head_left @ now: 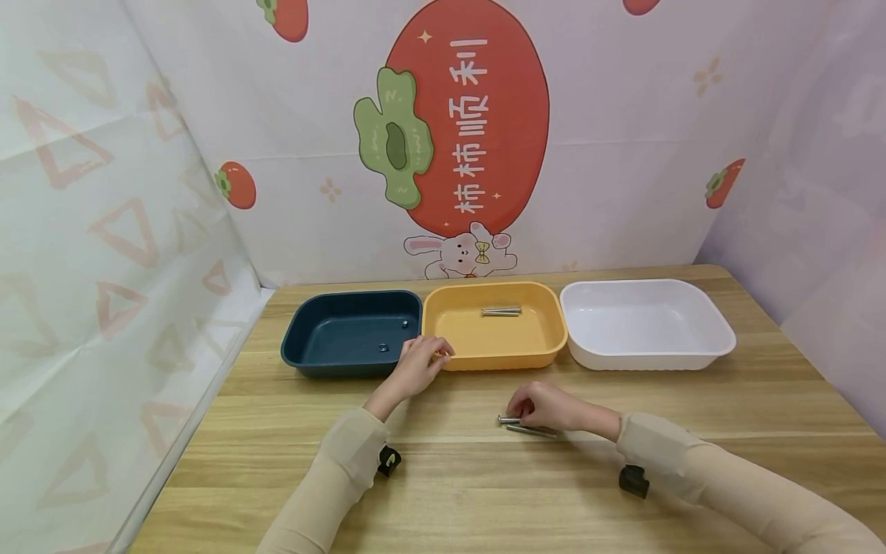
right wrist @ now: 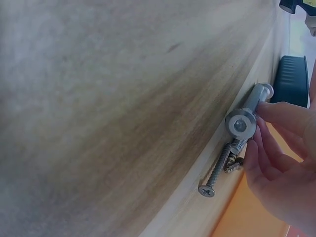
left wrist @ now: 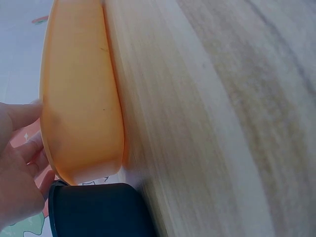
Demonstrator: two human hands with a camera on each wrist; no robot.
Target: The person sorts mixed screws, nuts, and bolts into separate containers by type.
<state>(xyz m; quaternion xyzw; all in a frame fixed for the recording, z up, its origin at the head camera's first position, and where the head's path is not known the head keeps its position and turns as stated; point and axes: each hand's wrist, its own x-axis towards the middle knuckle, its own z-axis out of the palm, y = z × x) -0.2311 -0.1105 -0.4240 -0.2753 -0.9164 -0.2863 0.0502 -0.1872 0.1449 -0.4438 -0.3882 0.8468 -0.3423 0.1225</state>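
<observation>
My right hand is low over the table, pinching a silver socket-head bolt between thumb and fingers. Beside the fingertips, a second bolt head shows in the right wrist view. A cross-head screw lies on the wood just below, with another threaded end next to it. My left hand is over the near left corner of the yellow tray, fingers loosely bent. In the left wrist view its thumb and fingers are at the tray's rim, and nothing shows in its grasp.
Left of the yellow tray stands a dark blue tray with two small metal pieces inside. A white tray adjoins on the right. Long screws lie in the yellow tray. A printed cloth hangs behind the table.
</observation>
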